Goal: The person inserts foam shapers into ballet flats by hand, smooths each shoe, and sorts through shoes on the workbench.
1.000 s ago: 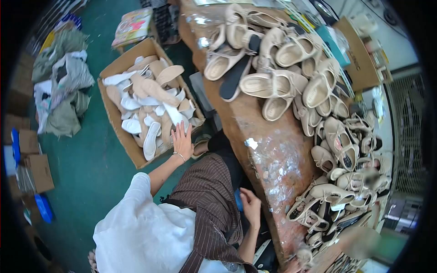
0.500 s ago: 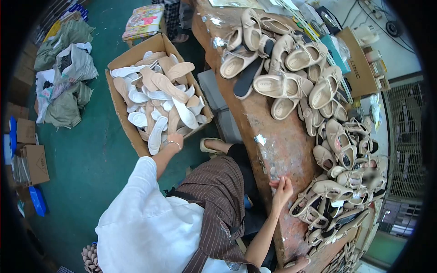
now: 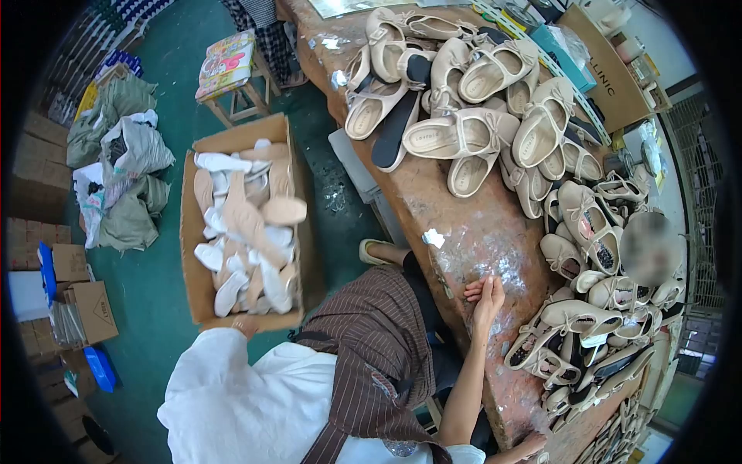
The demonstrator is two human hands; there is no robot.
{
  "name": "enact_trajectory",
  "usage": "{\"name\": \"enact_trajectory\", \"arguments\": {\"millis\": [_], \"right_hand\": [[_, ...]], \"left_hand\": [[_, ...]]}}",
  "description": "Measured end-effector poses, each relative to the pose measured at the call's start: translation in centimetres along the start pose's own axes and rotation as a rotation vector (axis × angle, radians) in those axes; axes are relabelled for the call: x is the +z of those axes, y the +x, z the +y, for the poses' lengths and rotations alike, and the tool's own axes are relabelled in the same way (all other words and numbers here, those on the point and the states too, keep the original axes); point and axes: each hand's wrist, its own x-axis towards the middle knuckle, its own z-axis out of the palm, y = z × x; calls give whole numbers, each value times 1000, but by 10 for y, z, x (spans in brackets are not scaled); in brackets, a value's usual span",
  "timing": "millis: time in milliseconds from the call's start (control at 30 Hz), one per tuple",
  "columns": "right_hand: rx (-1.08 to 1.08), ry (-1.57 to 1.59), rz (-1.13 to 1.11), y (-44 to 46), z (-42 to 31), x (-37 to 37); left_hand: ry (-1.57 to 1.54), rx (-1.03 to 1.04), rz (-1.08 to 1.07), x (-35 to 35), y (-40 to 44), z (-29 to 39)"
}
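My left hand (image 3: 246, 324) is at the near rim of a cardboard box (image 3: 309, 255), its fingers closed over the edge and partly hidden. Beige and white insoles (image 3: 247, 220) lie in a loose heap inside the box, which stands on the floor, slightly tilted. My right hand (image 3: 486, 295) is just over the worn table (image 3: 417, 197), fingers loosely bent and apart, holding nothing. Beige shoes (image 3: 456, 139) with bows are piled on the table beyond it, and more shoes (image 3: 595, 232) lie to its right.
A stool (image 3: 232, 77) with a patterned cover stands behind the box, beside another person's checked clothing (image 3: 267, 35). Sacks (image 3: 131, 155) and cartons (image 3: 93, 309) are at the left. Another person's hand (image 3: 532, 445) shows at the table's lower edge. Grey bins (image 3: 359, 174) stand beside the table.
The box has turned and come nearer, tipping a little, with my left hand at its near rim. My right hand has risen from my lap to over the table. The view has shifted.
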Motion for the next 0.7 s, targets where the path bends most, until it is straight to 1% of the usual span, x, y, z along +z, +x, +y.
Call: {"name": "enact_trajectory", "arguments": {"millis": [100, 167, 200, 267, 333, 367, 400, 467, 500, 533, 567, 600, 633, 700], "right_hand": [[-26, 91, 8, 6, 4, 1], [-28, 136, 20, 3, 8, -3], [-35, 110, 31, 3, 9, -4], [-46, 71, 70, 2, 10, 0], [-16, 45, 96, -3, 7, 4], [-14, 29, 125, -1, 4, 4], [-4, 30, 116, 0, 8, 4], [-4, 43, 139, -4, 7, 4], [-13, 58, 158, -6, 3, 7], [-49, 28, 196, -9, 5, 10], [-82, -2, 230, -13, 8, 11], [-166, -111, 294, -23, 5, 14], [-240, -220, 346, -33, 0, 13], [-375, -484, 474, -58, -5, 1]], "left_hand": [[-138, -97, -169, 18, -22, -22], [-176, -153, -255, 15, -16, -37], [-175, -174, -299, 10, -9, -46], [-114, -211, -399, -8, 29, -70], [71, -187, -481, -30, 98, -100], [-25, -389, -89, -100, 75, -50], [-175, -500, 351, -195, 34, 20], [-271, -535, 615, -236, 61, 28], [-306, -549, 620, -248, 78, 25], [-280, -501, 651, -253, 93, 21], [-166, -490, 544, -266, 101, 24], [-120, -517, 604, -270, 112, 31], [-152, -533, 591, -283, 104, 53], [-25, -520, 660, -286, 91, 76]]}}
